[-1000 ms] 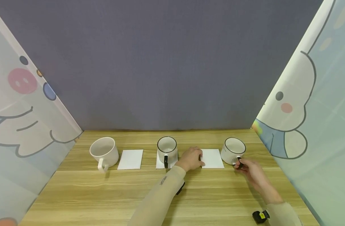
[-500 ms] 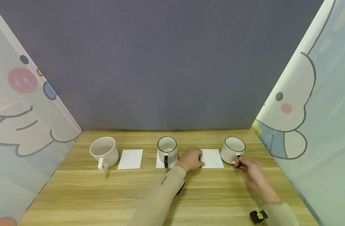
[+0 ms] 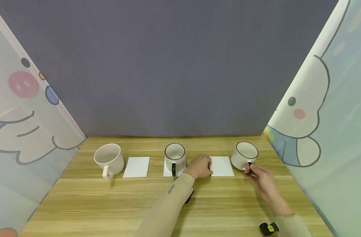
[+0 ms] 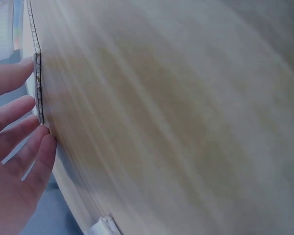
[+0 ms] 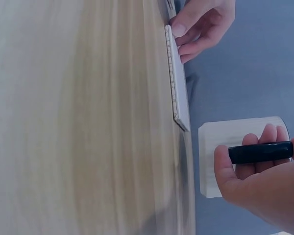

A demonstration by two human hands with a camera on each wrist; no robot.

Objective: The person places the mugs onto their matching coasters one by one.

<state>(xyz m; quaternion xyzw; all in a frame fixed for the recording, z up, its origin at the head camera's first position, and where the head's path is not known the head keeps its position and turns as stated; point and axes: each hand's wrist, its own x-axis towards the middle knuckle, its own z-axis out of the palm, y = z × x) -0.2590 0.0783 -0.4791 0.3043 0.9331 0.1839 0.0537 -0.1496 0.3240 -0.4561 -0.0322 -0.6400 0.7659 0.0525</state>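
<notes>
My right hand (image 3: pixel 264 182) pinches the black handle of a white mug with a dark rim (image 3: pixel 242 159). In the right wrist view the mug's base (image 5: pixel 202 159) stands off from the tabletop, with a grey gap between. My left hand (image 3: pixel 199 166) reaches across the middle to a square white coaster (image 3: pixel 223 166), thumb and fingertips on its left edge. That coaster lies flat beside the held mug, bare on top. Another dark-rimmed white mug (image 3: pixel 175 154) with a black handle rests on a white coaster (image 3: pixel 167 172) just left of my left hand.
At the far left a wider all-white mug (image 3: pixel 108 161) stands on the wooden table (image 3: pixel 109 207), handle toward me. A bare white coaster (image 3: pixel 136 167) lies right of it. A grey panel (image 3: pixel 174 72) closes the back; cartoon-printed curtains (image 3: pixel 337 138) flank both sides.
The mug in my right hand has risen slightly, and the right wrist has shifted a little leftward. My left hand stays at the coaster's edge.
</notes>
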